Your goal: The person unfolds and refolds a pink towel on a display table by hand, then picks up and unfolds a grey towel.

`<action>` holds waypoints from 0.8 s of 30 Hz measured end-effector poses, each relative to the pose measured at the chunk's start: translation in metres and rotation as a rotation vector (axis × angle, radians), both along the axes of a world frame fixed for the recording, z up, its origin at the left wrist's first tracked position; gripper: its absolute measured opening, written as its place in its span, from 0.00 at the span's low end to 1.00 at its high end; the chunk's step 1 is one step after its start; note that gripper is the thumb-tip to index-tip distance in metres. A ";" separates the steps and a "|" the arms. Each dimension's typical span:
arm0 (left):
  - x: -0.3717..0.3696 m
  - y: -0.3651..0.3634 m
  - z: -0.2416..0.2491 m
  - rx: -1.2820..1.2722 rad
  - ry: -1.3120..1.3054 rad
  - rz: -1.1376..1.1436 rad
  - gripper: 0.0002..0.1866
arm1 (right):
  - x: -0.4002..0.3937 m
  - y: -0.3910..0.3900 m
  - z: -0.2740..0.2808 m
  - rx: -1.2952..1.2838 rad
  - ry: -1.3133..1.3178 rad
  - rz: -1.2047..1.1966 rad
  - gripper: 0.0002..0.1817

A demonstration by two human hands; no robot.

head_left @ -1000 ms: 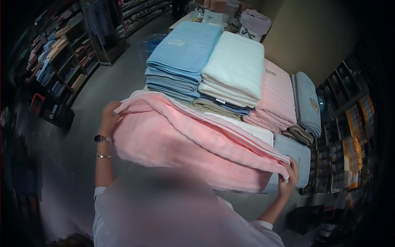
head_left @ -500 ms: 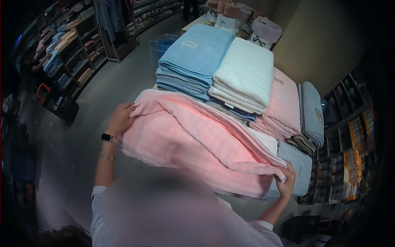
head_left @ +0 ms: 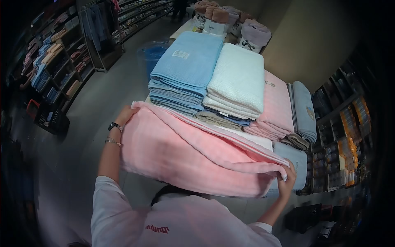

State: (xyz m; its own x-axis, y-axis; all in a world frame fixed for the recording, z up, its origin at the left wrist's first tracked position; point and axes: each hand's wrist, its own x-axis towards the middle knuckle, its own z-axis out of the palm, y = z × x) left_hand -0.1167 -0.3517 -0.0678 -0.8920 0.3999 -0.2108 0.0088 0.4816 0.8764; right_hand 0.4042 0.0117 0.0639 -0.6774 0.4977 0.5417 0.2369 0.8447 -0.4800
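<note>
A large pink towel (head_left: pixel 164 144) is stretched out in front of me, its doubled edge running from one hand to the other. At its upper left corner, my left hand (head_left: pixel 126 113) is closed on the fabric, with a watch on the wrist. My right hand (head_left: pixel 289 175) grips the towel's right corner, where a white-trimmed fold bunches at the fingers. Just beyond the pink towel stand a stack of blue towels (head_left: pixel 187 61), a stack of white towels (head_left: pixel 236 76) and a stack of pink towels (head_left: pixel 275 103). A pale grey-blue towel (head_left: pixel 294 158) lies beside my right hand.
Grey folded towels (head_left: pixel 304 111) sit at the right end of the display. Rolled towels (head_left: pixel 255 33) stand at the back. A blue bin (head_left: pixel 152 59) is left of the stacks. Shopping baskets (head_left: pixel 49 117) rest on the floor, and shelves (head_left: pixel 61 61) line the left.
My left hand has drawn its corner flatter and straighter, so the towel's front hangs smoother. My head view has shifted, showing more of my shirt. Both hands keep their hold.
</note>
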 end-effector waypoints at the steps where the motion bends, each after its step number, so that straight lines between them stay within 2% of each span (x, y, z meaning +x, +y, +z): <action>1: 0.002 0.001 0.004 0.042 -0.009 -0.016 0.20 | -0.002 -0.001 0.000 -0.022 0.006 -0.026 0.14; 2: 0.004 0.001 0.006 0.082 -0.023 -0.029 0.21 | -0.002 -0.003 -0.001 -0.045 0.008 -0.051 0.15; 5: -0.003 -0.007 0.013 -0.021 -0.031 -0.057 0.21 | -0.006 0.003 -0.006 -0.142 0.051 -0.097 0.15; 8: -0.003 -0.014 0.010 -0.034 0.169 -0.007 0.20 | -0.005 0.020 -0.017 -0.186 0.132 -0.136 0.14; 11: 0.003 -0.027 0.022 0.025 0.264 -0.061 0.15 | -0.003 0.040 -0.027 -0.351 0.293 -0.226 0.08; 13: 0.019 -0.041 0.050 0.225 0.248 -0.105 0.12 | 0.008 0.059 -0.028 -0.515 0.398 -0.358 0.07; 15: 0.043 -0.062 0.092 0.376 0.213 -0.111 0.09 | 0.024 0.071 -0.009 -0.615 0.691 -0.246 0.08; 17: 0.069 -0.084 0.137 0.504 0.246 -0.118 0.10 | 0.043 0.066 0.030 -0.583 0.822 -0.131 0.12; 19: 0.083 -0.108 0.162 0.612 0.319 -0.157 0.12 | 0.059 0.056 0.065 -0.631 0.922 -0.072 0.15; 23: 0.086 -0.136 0.187 0.723 0.392 -0.186 0.17 | 0.095 0.086 0.087 -0.685 1.065 -0.228 0.19; 24: 0.085 -0.137 0.189 0.746 0.418 -0.118 0.19 | 0.094 0.073 0.102 -0.706 1.119 -0.227 0.19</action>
